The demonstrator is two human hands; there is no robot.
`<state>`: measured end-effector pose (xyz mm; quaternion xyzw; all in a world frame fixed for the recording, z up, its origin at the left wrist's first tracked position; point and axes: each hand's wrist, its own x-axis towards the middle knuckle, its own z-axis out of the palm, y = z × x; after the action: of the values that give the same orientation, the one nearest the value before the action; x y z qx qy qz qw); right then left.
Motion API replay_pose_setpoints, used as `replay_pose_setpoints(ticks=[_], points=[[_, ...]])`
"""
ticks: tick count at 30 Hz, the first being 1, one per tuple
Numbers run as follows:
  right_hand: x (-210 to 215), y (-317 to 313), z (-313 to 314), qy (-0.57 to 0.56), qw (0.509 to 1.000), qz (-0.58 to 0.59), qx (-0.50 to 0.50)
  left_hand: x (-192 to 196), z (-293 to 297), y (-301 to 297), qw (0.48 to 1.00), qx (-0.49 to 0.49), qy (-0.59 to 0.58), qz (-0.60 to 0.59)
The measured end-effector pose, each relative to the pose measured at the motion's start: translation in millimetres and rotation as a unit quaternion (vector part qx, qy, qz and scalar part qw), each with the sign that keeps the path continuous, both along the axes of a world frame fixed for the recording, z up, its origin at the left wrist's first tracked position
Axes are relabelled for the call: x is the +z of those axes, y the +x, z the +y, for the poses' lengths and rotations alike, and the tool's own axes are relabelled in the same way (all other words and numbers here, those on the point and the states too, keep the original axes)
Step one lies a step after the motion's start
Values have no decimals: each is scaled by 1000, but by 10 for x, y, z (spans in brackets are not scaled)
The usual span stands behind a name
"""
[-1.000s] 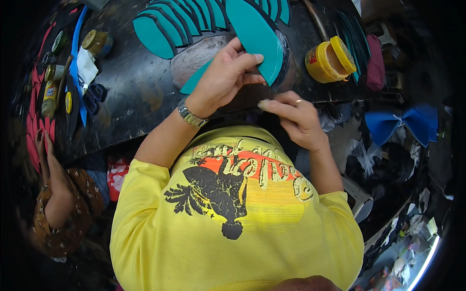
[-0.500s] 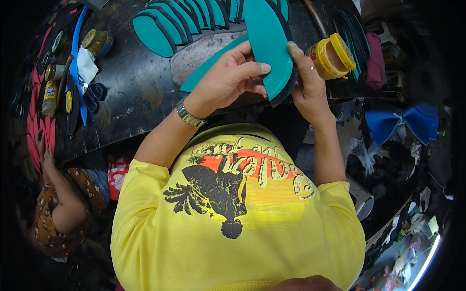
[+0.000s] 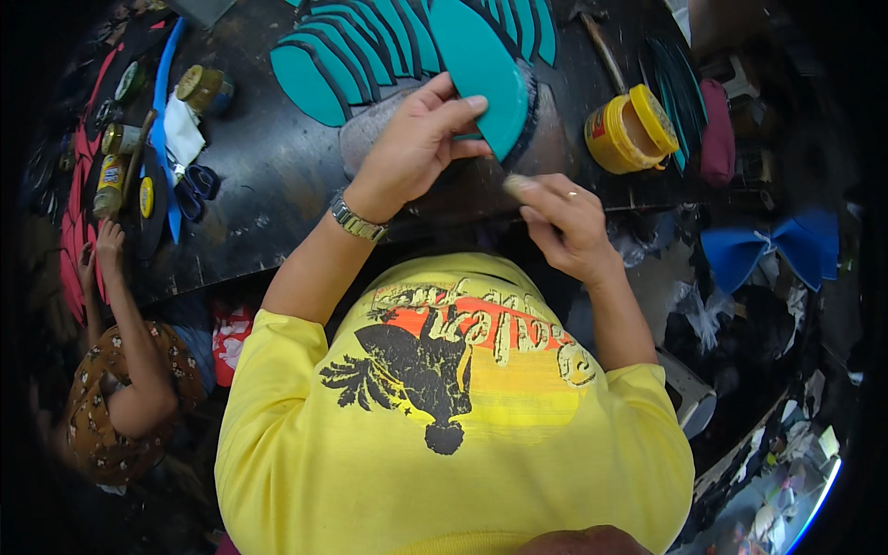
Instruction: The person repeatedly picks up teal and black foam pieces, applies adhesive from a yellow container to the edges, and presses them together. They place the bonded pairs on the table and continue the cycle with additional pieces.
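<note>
A teal, leaf-shaped sheet piece [image 3: 481,65] with a dark edge is pinched between the thumb and fingers of my left hand [image 3: 416,139]. Its rounded lower end points toward me, over a grey stone slab [image 3: 555,125] on the dark table. My right hand [image 3: 569,231] is just below and right of the piece, not touching it. Its fingers are bent with a gap between them, and one fingertip looks smeared and blurred. Nothing shows in it. Beyond the slab, a row of similar teal pieces [image 3: 310,88] with black edges overlaps.
Right of the slab stands an open yellow glue jar [image 3: 615,139], with a hammer [image 3: 601,46] behind it. Jars [image 3: 205,88], scissors [image 3: 194,190] and a blue strip [image 3: 166,120] lie left. Another person's hands [image 3: 106,245] touch red strips [image 3: 79,203].
My right hand has come off the teal piece and moved down toward me. The piece has shifted left and up in my left hand. The second teal piece beneath that hand no longer shows.
</note>
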<state>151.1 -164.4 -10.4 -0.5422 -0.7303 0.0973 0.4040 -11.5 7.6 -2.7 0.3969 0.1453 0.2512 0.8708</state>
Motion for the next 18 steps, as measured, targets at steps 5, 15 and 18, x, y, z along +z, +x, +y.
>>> replay_pose_setpoints(ticks=[5, 15, 18], points=[[-203, 164, 171, 88, 983, 122, -103, 122, 522, -198, 986, 116, 103, 59], [-671, 297, 358, 76, 950, 233, -195, -106, 1573, -585, 956, 216, 153, 130], [-649, 284, 350, 94, 958, 179, -202, -181, 2169, -701, 916, 263, 225, 202]])
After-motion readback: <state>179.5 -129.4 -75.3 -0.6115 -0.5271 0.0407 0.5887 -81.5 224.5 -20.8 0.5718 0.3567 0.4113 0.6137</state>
